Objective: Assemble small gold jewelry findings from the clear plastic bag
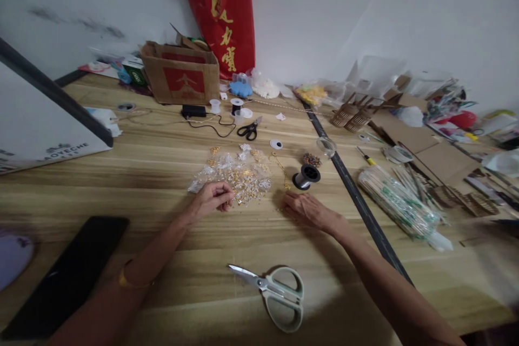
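Note:
My left hand (213, 197) is closed, its thumb and fingers pinched at the near left edge of a pile of small gold and silver jewellery findings (248, 188). Whatever sits in that pinch is too small to make out. To the right, my right hand (303, 208) rests low over the table with its fingers curled together; what they hold, if anything, is hidden. Just beyond its fingertips lies a thin gold chain (285, 175). A spool of fine wire (307, 177) stands behind this hand. Grey-handled scissors (279, 294) lie partly spread on the table nearer to me.
Black-handled scissors (249, 130), a tub of mixed beads (312, 159) and a paper bag (182, 75) are farther back. Bundled sticks in plastic (399, 203) lie to the right. A dark flat slab (67, 275) is at left, below a white board (48, 113).

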Tool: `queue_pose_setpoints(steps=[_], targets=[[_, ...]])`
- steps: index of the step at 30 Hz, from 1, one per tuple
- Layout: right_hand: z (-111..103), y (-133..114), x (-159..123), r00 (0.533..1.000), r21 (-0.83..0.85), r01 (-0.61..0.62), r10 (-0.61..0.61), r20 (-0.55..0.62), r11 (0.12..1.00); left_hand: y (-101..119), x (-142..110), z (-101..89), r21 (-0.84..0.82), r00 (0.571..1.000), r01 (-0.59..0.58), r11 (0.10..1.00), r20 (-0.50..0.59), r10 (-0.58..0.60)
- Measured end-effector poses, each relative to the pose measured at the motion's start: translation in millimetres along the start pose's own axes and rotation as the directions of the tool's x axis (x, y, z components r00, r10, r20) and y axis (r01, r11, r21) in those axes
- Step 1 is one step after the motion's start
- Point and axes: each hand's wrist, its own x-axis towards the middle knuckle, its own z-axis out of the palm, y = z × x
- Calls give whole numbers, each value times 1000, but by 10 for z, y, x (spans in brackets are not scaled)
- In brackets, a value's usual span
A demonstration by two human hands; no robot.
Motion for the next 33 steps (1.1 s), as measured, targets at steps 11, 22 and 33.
queue_pose_setpoints(steps=[11,22,33], targets=[[-204,-42,-27,1000,307,-18,17,4,952,-55,22,-33,5,1000,-12,1000,20,12],[-227,-104,43,998,43,-47,46,35,998,5,2,-78,11,1000,-13,1000,-17,13],[-45,-21,42,999,1,-7,7,51,1000,52,3,-119,6,999,15,1000,-46,-14]])
